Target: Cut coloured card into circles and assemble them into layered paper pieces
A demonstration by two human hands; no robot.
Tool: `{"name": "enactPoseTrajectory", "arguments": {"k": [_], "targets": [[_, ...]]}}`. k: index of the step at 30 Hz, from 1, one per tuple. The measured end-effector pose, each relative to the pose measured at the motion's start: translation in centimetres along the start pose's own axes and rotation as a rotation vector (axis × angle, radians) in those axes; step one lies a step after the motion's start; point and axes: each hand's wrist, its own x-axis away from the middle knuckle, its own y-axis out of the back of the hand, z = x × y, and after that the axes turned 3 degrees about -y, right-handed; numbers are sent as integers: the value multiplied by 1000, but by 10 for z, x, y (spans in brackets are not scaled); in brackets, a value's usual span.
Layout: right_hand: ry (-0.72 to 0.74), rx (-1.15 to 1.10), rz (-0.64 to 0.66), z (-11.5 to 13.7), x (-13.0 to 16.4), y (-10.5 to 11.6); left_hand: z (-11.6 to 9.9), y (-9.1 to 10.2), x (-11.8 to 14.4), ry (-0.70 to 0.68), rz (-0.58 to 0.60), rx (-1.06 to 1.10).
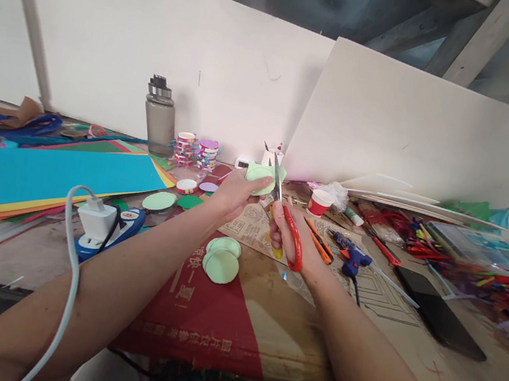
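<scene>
My left hand (235, 194) grips a piece of light green paper (255, 184) between thumb and fingers, above the cardboard. My right hand (287, 232) is wrapped round the handles of red and yellow scissors (295, 240). The scissors' metal blades point up and away, right beside the paper's right side; whether they are touching it I cannot tell. Below the hands, several light green paper discs (221, 265) lie overlapping on the red printed cardboard (212, 321). Another pale green disc (158, 201) and a dark green one (190, 203) lie to the left.
Coloured sheets (55, 172) and a power strip (130, 224) with a white charger are on the left. Behind stand a grey bottle (159, 118) and stacked paper rolls (185, 149). To the right are a paper cup (320, 203), a blue glue gun (354, 261) and a black phone (440, 312).
</scene>
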Motion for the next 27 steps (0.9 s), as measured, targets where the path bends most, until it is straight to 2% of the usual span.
{"name": "enactPoseTrajectory", "arguments": {"k": [15, 21, 27], "targets": [[-34, -57, 20, 0, 1, -1, -14, 4, -3, 73, 47, -56], [-41, -81, 35, -6, -1, 0, -15, 7, -4, 94, 18, -67], [-64, -81, 36, -3, -2, -2, -16, 13, -6, 107, 48, -110]]}}
